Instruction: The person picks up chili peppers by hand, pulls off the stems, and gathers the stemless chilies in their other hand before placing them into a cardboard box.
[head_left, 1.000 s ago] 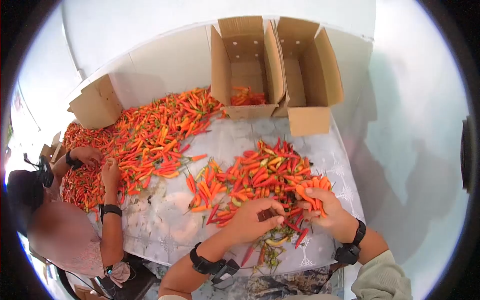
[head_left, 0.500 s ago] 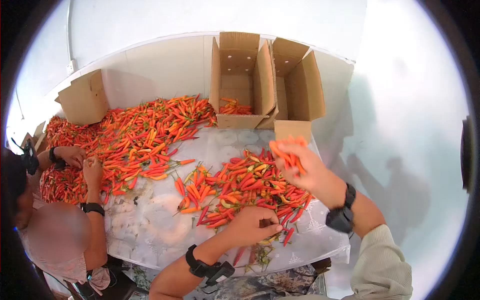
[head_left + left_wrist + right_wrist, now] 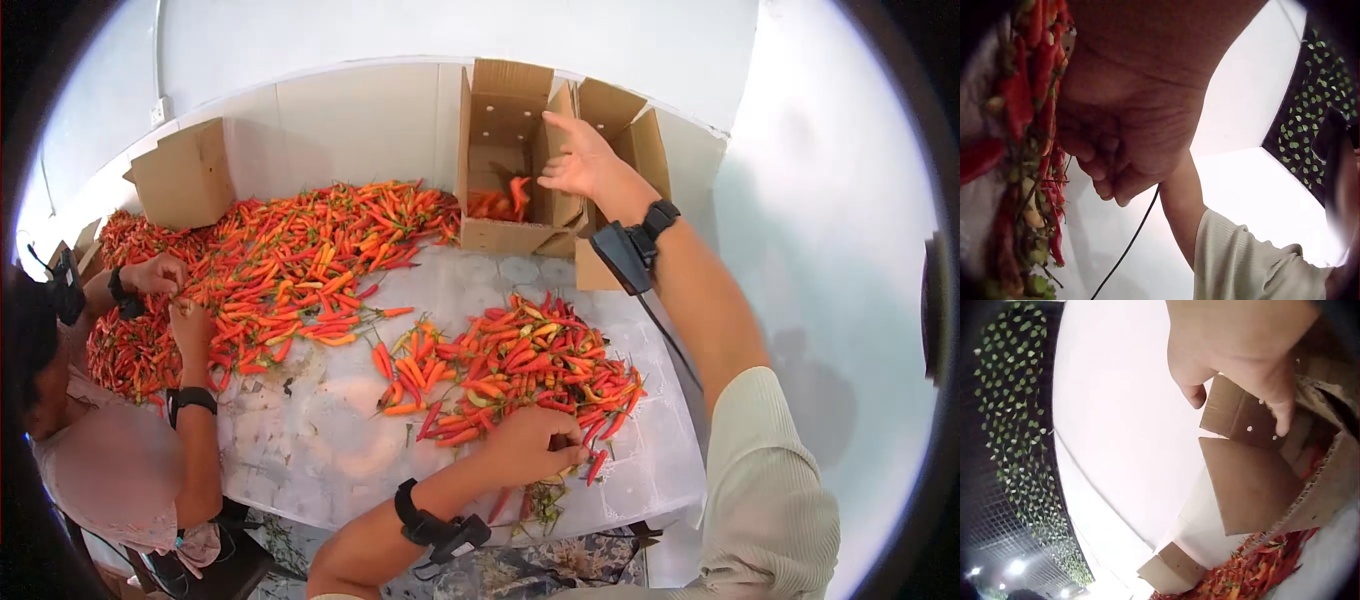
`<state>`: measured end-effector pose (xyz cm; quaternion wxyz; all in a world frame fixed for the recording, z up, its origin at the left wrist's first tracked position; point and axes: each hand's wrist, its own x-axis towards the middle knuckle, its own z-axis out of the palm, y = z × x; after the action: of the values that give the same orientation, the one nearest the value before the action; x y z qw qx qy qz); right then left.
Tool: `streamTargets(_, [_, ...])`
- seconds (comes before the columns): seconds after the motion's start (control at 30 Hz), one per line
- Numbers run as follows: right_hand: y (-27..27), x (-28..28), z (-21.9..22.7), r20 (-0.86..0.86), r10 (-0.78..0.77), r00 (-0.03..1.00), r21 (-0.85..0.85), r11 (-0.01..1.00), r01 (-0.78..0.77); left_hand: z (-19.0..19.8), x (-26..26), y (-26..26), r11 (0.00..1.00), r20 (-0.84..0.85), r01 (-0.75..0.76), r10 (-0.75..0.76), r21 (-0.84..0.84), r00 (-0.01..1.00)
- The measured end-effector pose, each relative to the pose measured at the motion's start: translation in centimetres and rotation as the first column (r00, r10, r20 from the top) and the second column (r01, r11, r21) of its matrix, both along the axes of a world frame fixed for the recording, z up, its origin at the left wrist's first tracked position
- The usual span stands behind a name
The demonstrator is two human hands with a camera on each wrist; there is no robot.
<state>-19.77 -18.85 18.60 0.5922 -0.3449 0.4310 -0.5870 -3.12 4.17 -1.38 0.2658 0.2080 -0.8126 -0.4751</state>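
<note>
Over the left cardboard box [image 3: 500, 238], my right hand [image 3: 590, 165] has its fingers spread and holds nothing; several blurred red chilies [image 3: 518, 195] are just beside it inside the box. The right wrist view also shows this hand [image 3: 1241, 369] above the box flaps [image 3: 1250, 487]. My left hand [image 3: 530, 447] lies at the front edge of the near chili pile [image 3: 520, 355], a red chili [image 3: 597, 467] close by its thumb. In the left wrist view its fingers [image 3: 1107, 169] are curled, with no chili visible in them, beside chilies and green stems [image 3: 1038, 250].
A second box [image 3: 650, 150] stands right of the first. A large chili heap [image 3: 300, 250] covers the table's back left, with another box [image 3: 185, 175] behind it. At the left, a person's hands [image 3: 175, 290] are over that heap. Loose stems [image 3: 545, 505] lie near the front edge.
My right hand has gone from the near pile up to the left box and released the orange-red chilies it held. My left hand has stayed by the near pile.
</note>
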Motion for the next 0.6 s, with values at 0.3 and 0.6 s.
streamTargets(0.3, [15.1, -2.5, -7.2, -0.525, 0.07, 0.848, -0.166, 0.969, -0.182, 0.2, 0.2, -0.6, 0.994, -0.099, -0.093, 0.099, 0.056, 0.99])
streamTargets(0.6, [25.9, -5.7, -12.8, -0.936, 0.335, -0.112, 0.312, 0.633, -0.709, 0.3, 4.1, -5.8, 0.586, -0.264, -0.796, 0.753, -0.15, 0.603])
